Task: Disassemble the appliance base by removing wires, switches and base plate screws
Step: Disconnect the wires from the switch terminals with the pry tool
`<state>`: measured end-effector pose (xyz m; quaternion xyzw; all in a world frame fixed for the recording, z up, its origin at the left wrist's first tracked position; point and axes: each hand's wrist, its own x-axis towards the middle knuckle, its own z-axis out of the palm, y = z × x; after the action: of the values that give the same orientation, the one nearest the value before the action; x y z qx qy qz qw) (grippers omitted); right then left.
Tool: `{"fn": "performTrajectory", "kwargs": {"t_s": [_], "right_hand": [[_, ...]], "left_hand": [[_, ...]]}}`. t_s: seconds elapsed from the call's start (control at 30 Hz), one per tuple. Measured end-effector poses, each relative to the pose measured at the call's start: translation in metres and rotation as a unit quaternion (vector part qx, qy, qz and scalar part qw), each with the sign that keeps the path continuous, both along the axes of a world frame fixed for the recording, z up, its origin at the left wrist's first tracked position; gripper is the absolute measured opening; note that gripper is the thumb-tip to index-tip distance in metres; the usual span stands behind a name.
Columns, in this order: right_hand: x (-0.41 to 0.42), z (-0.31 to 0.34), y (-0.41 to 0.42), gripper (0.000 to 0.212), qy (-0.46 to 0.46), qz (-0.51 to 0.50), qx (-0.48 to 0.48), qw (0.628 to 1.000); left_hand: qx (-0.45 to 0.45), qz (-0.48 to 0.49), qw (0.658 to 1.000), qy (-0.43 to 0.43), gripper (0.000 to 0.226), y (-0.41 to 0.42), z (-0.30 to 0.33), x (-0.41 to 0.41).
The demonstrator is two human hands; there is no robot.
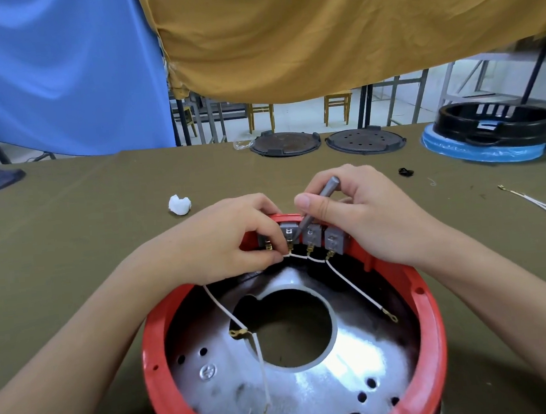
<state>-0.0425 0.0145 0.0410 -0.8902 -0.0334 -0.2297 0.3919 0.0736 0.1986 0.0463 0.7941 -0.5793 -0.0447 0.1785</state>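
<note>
Red appliance base (pixel 433 321) is set upside down on the olive table (pixel 70 244), near edge. A row of grey switches (pixel 314 236) is mounted at its far rim, linked by white wires (pixel 354 285). A wire terminal at the second switch is pinched by the left hand (pixel 231 240). A grey tool (pixel 322 196) is gripped by the right hand (pixel 364 212), tip placed between the switches. Removed wires (pixel 539 205) are laid well apart to the right.

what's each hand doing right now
Left hand: pinches the white wire at the grey switches.
Right hand: grips a grey tool, tip down among the switches.
</note>
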Motion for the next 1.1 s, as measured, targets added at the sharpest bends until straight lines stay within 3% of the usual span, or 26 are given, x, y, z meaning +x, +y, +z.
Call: {"fn": "performTrajectory", "kwargs": {"t_s": [0.37,0.7,1.0,1.1], "right_hand": [[0.002,0.001,0.002,0.030,0.021,-0.021,0.054,0.998],[0.000,0.000,0.001,0.023,-0.012,0.001,-0.008,1.000],[0.008,-0.003,-0.003,0.040,0.056,-0.025,0.105,0.993],[0.007,-0.004,-0.002,0.038,0.047,-0.015,0.090,0.995]], "left_hand": [[-0.007,-0.001,1.000,0.001,0.008,0.000,0.000,-0.001],[-0.008,0.005,1.000,0.000,0.008,0.000,0.000,0.000],[-0.006,-0.002,1.000,0.012,0.008,0.000,0.000,-0.001],[-0.008,-0.003,1.000,0.015,0.009,0.000,-0.001,-0.001]]}}
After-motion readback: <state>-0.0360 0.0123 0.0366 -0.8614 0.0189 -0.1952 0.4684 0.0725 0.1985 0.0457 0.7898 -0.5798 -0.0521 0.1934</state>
